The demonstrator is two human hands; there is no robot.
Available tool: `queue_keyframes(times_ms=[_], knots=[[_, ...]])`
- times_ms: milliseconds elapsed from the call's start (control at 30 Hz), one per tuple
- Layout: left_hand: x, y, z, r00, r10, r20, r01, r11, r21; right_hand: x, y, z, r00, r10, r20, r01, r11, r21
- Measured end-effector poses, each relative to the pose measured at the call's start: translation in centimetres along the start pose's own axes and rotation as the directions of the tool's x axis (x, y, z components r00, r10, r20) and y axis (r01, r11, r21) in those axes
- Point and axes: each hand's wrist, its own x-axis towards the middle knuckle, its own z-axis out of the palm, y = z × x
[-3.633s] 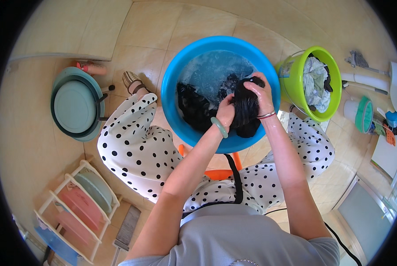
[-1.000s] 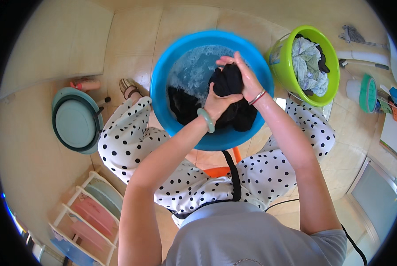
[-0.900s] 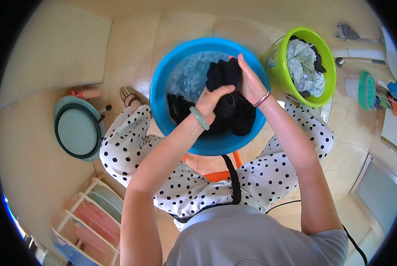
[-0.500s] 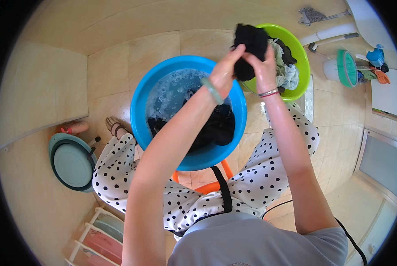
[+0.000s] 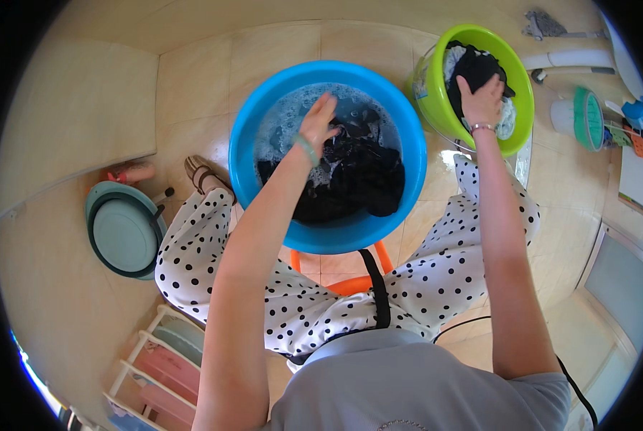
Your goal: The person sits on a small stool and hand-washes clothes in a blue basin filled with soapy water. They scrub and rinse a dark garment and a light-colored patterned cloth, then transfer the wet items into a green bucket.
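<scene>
A blue basin (image 5: 244, 136) of sudsy water holds dark wet clothes (image 5: 368, 172), partly under the surface. Over its water hovers my left hand (image 5: 318, 123), empty, fingers stretched out and thumb apart. To the right, a lime-green bucket (image 5: 436, 108) with a wire handle holds several pale and dark garments. My right hand (image 5: 485, 102) reaches into it and rests on a bunched black cloth (image 5: 477, 68), fingers stretched over the cloth rather than wrapped round it. The lower part of that cloth is hidden by my hand and the pile.
An orange stool (image 5: 350, 286) stands under me, behind the basin. At left lies a grey-green folding basin (image 5: 126, 233) beside a pink bottle (image 5: 131, 172). A white rack (image 5: 138, 352) is at lower left. A small bin with a green liner (image 5: 587, 118) stands at far right.
The black cloth, held up in both hands between basin and bucket, is now in the bucket. My left hand has let go and moved left over the water; my right hand went right with the cloth.
</scene>
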Motion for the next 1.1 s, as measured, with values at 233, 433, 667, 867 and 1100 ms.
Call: queue_keyframes(times_ms=[233, 433, 667, 867, 1100], knots=[[-5.3, -10.6, -11.0, 0.939, -0.149, -0.31, 0.316, 0.016, 0.949, -13.8, -5.6, 1.9, 0.599, -0.788, 0.145, 0.579, 0.551, 0.601], [-7.0, -12.1, -13.4, 0.912, -0.235, -0.336, 0.294, -0.198, 0.935, -23.7, -4.9, 9.0, 0.235, -0.705, 0.669, 0.811, 0.522, 0.265], [-9.6, -5.5, -9.7, 0.953, -0.087, 0.291, -0.299, -0.107, 0.948, -23.1, 0.3, 10.9, 0.52, -0.262, 0.813, 0.542, 0.837, -0.076], [-13.8, 3.5, -5.2, 0.937, -0.272, 0.218, -0.194, 0.113, 0.975, -20.5, 1.5, 10.1, 0.637, -0.422, 0.645, 0.259, 0.905, 0.336], [-14.9, 2.5, -5.7, 0.955, -0.287, 0.071, -0.037, 0.121, 0.992, -17.2, -3.4, 0.4, 0.846, -0.414, 0.335, -0.141, 0.432, 0.891]])
